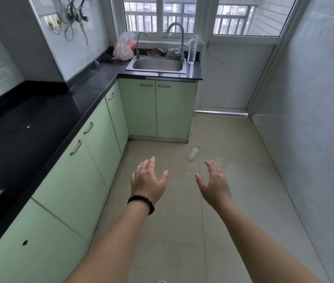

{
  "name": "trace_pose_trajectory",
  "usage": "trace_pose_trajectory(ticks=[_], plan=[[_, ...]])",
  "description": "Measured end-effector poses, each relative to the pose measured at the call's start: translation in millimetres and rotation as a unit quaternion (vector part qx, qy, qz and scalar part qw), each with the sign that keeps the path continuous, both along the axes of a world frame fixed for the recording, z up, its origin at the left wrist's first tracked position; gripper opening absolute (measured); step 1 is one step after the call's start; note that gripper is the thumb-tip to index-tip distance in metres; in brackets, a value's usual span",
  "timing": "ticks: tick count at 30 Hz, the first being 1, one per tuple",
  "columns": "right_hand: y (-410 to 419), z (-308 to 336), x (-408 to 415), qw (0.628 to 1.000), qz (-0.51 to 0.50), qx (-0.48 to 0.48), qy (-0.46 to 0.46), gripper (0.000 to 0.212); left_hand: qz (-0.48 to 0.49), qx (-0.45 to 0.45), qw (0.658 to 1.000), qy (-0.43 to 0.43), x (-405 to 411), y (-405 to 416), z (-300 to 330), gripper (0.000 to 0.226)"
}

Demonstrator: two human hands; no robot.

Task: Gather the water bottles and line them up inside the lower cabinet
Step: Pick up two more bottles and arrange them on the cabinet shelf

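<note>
A clear water bottle (192, 49) stands upright on the black counter to the right of the sink. A second clear bottle (194, 152) lies on its side on the floor ahead of my hands. My left hand (147, 179), with a dark bead bracelet at the wrist, and my right hand (214, 181) are both stretched out over the floor with fingers spread, holding nothing. The light green lower cabinets (158, 109) under the sink and along the left have all doors closed.
A black L-shaped countertop (39, 119) runs along the left and back. A steel sink (156, 65) with two taps sits at the back, with a plastic bag (123, 48) and some clutter beside it. A white door (229, 78) and tiled wall close the right side.
</note>
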State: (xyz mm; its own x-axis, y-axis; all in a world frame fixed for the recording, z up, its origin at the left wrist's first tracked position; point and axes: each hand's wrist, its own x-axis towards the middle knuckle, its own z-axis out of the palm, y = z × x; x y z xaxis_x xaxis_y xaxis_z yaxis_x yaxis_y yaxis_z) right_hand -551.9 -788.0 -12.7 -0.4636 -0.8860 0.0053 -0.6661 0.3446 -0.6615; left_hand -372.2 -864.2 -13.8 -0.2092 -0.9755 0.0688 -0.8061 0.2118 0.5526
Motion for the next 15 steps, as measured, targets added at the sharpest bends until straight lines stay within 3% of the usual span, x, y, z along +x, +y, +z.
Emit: trace_pose_trajectory(ticks=[15], plan=[[-235,-9,-137,0.999,-0.052,-0.003,-0.015,0.059,-0.042,0.01,0.999,0.003,-135,-248,-6,0.066]])
